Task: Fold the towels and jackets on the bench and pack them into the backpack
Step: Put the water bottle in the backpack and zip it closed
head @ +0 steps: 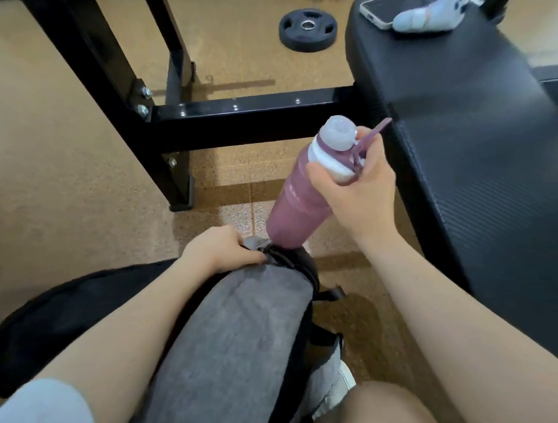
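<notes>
Head view, looking down. Centre of frame: tall mauve plastic water bottle (299, 206) with white collar and pale flip cap, tilted, base entering a side pocket of the grey fabric backpack (227, 334) with black trim. Right hand (358, 187), centre right, wrapped round the bottle's neck just below the cap, thumb toward the left of the frame, purple carry loop sticking out past the fingers; grip placed high, probably to steer the base downward into the narrow pocket. Left hand (222, 251), just below centre, fingers curled and pinching the dark pocket edge beside the bottle's base, apparently to hold the mouth open and steady the pack against the push.

Backpack lying lower centre, on or against the lap, across a black mass at lower left, nature unclear. Black padded gym bench surface (466, 134) along the right side, carrying at upper right a pale smartphone (398, 5) and a light blue crumpled cloth item (435, 8), kind uncertain. No towels or jackets visible on the surface; presumably packed already, interior of the pack hidden.

Upper left: black steel rack frame (147, 115) on the tan floor; black weight plate (308, 30) at upper centre.
</notes>
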A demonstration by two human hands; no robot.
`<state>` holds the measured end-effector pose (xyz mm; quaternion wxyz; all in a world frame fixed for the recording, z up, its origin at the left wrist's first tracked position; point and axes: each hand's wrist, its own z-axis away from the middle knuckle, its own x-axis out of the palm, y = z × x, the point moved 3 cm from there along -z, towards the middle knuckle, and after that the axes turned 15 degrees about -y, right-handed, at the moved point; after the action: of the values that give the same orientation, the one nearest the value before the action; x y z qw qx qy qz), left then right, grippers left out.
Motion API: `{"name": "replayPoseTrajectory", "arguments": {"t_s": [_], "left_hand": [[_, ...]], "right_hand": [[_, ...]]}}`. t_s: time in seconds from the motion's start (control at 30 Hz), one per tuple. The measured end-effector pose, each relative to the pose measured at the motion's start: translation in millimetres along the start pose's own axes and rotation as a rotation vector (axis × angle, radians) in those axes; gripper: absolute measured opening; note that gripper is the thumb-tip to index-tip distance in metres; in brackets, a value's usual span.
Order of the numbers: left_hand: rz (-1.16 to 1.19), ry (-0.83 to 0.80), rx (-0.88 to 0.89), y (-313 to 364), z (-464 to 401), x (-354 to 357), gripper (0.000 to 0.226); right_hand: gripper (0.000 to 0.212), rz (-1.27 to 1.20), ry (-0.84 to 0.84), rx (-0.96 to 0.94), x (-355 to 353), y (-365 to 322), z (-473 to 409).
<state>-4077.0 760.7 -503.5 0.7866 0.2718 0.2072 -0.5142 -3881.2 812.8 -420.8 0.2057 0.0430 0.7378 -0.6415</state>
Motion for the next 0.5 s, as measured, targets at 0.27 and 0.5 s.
{"name": "replayPoseTrajectory", "arguments": {"t_s": [0.27,0.5], "left_hand": [[0.181,0.163,0.074,-5.3,12.4,2.2,0.038],[0.196,0.206,0.172,-7.6,18.7,-1.9,0.029]], "right_hand": [[0.045,-0.058,-0.188,-0.011,-10.6,-15.2,58.2],[0.059,-0.118,-0.354,-0.004,5.2,3.4,67.5]]}}
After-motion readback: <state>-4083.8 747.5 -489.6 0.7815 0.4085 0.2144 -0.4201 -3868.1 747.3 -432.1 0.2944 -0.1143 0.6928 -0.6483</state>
